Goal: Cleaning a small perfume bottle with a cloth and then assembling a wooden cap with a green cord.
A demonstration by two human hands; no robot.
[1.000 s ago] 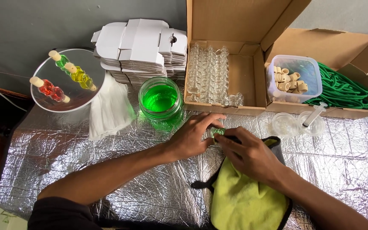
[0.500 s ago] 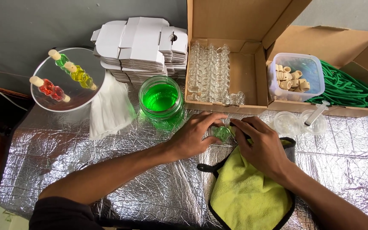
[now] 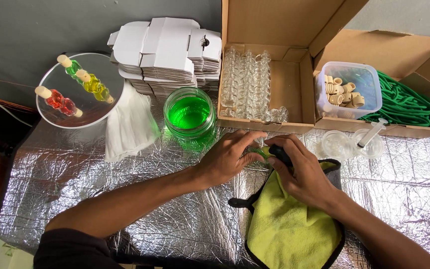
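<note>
both hands (image 3: 265,162) wiping sm green bottle (image 3: 259,151) w/ cloth (image 3: 287,226)

bare foil-covered bench (image 3: 100,199) lies open in front of the left hand (image 3: 227,159) and out to its left. behind the hands, the jar of green liquid (image 3: 189,115) and the cardboard box of clear bottles (image 3: 262,84) wall off the back. right of the right hand (image 3: 302,174), two clear cups (image 3: 352,144) stand near; the yellow cloth (image 3: 289,229) covers the near edge.
</note>
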